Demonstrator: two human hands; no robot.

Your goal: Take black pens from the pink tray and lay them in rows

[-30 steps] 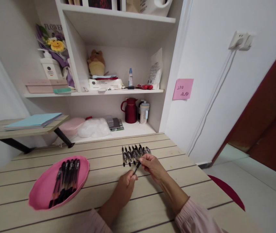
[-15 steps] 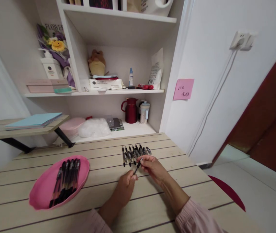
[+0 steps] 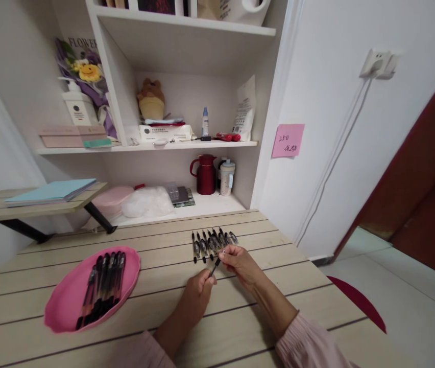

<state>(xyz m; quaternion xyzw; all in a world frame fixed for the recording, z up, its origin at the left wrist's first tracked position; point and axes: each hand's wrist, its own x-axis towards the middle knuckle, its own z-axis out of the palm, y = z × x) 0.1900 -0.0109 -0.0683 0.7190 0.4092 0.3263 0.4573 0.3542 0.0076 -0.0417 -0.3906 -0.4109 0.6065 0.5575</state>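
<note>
Between my hands, over the table, is a slim black pen (image 3: 215,265). My left hand (image 3: 198,290) is closed round its lower end. The fingers of my right hand (image 3: 236,259) pinch its upper end, where a small shiny tip shows; the rest there is hidden by the fingers. Just beyond my hands lies a row of several black pens (image 3: 203,247) with separate clear-and-black pen caps (image 3: 225,238) among them. To the left, a pink scalloped tray (image 3: 61,300) holds several capped black pens (image 3: 104,283) side by side.
A slatted wooden table (image 3: 156,312) carries everything. On the left, a small raised stand (image 3: 75,204) bears blue paper (image 3: 54,190). Behind the table, a white shelf holds a red jug (image 3: 206,175), a pale cup (image 3: 227,178) and a white plastic bag (image 3: 146,202).
Both hands keep their hold on the pen with hardly any movement. The whole view has shifted very slightly.
</note>
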